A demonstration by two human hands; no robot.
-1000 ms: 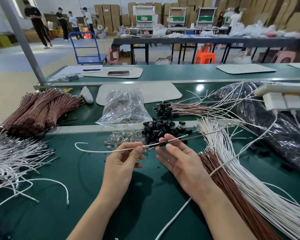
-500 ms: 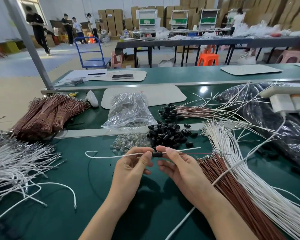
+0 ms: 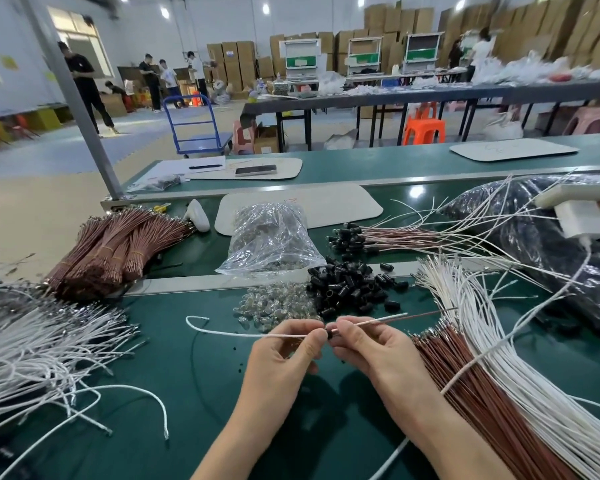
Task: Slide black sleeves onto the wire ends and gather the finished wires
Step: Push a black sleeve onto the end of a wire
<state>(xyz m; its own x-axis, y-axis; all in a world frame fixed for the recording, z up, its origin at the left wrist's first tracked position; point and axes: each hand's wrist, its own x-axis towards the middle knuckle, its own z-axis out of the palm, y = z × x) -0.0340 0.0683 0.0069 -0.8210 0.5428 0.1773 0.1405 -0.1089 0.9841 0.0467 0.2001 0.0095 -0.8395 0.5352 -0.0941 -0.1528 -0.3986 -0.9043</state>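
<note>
Near the sleeve pile (image 3: 354,289), left hand (image 3: 284,355) and right hand (image 3: 371,348) pinch one wire (image 3: 229,332). A sleeve (image 3: 329,333) sits between them, I think ready for pushing.

The green bench top (image 3: 174,368) looked smooth with a faint sheen. At frame centre, the black sleeves (image 3: 350,289) were glossy plastic beside a crinkled clear plastic bag (image 3: 271,237); the white wires (image 3: 541,414) at right looked matt.
</note>
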